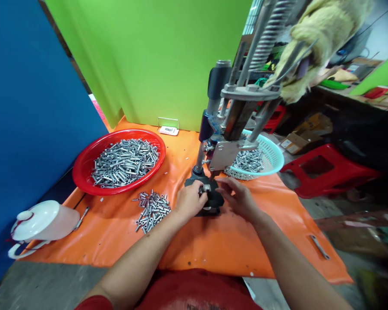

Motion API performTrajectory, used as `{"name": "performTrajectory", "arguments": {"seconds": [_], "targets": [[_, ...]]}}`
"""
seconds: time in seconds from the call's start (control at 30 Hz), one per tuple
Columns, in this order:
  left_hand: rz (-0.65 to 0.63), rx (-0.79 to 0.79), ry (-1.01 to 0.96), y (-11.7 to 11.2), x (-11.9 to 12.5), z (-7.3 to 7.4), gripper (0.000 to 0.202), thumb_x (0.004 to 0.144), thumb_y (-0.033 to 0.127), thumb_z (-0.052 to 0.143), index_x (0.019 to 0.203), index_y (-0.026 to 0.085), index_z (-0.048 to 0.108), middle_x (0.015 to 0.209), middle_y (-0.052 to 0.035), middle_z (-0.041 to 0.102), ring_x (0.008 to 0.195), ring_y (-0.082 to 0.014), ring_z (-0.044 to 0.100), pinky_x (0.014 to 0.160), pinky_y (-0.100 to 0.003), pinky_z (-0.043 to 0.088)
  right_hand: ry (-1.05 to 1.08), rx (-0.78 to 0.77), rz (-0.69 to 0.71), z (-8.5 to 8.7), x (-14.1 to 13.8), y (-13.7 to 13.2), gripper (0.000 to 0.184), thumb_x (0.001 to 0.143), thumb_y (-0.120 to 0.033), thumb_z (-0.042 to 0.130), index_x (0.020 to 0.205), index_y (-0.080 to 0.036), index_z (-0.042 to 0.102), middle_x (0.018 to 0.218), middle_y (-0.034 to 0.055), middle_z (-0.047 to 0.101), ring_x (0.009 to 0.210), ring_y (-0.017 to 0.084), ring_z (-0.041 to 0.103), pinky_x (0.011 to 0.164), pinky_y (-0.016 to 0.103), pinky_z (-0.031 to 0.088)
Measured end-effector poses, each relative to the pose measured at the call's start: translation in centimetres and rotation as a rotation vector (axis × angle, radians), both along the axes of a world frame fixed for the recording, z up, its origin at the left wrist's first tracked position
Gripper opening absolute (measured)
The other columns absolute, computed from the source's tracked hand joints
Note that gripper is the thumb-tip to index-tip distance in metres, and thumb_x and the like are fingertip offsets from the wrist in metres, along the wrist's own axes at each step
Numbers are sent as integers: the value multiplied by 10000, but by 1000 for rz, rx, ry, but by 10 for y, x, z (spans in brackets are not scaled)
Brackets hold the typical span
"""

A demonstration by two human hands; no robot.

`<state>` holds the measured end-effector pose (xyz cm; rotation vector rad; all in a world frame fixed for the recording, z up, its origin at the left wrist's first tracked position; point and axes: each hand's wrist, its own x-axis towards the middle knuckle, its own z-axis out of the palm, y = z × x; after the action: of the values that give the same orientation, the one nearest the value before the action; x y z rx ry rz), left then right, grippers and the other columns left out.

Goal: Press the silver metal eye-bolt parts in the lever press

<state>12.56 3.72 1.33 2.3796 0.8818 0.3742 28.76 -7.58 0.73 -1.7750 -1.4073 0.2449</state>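
A hand press with a dark base stands on the orange-covered table, and both my hands are at its foot. My left hand is closed at the small metal fixture on the base, thumb and forefinger bent towards it; what they grip, if anything, is hidden. On the other side, my right hand reaches in with its fingers apart, and no part shows in it. A loose pile of short metal tubes lies left of my left forearm.
A red basin full of metal tubes stands at the left. Behind the press is a light blue basket of similar pieces. A white lidded pot, a wrench and a red stool are at the sides.
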Motion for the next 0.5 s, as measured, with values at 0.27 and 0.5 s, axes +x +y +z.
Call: {"name": "performTrajectory", "arguments": {"seconds": [0.27, 0.5], "targets": [[5, -10, -13, -1, 2, -3, 253, 825, 336, 521, 1051, 237, 575, 814, -24, 680, 760, -191, 630, 632, -263, 405, -177, -509, -148, -2, 39, -92, 272, 792, -429, 557, 870, -193, 669, 817, 40, 615, 690, 130, 566, 621, 245, 445], [22, -37, -49, -4, -1, 3, 365, 821, 298, 530, 1173, 203, 525, 845, -52, 673, 793, -210, 632, 692, -293, 444, -112, -460, -193, -22, 34, -125, 220, 798, -353, 519, 814, -163, 630, 844, 55, 607, 759, 157, 588, 698, 282, 474]]}}
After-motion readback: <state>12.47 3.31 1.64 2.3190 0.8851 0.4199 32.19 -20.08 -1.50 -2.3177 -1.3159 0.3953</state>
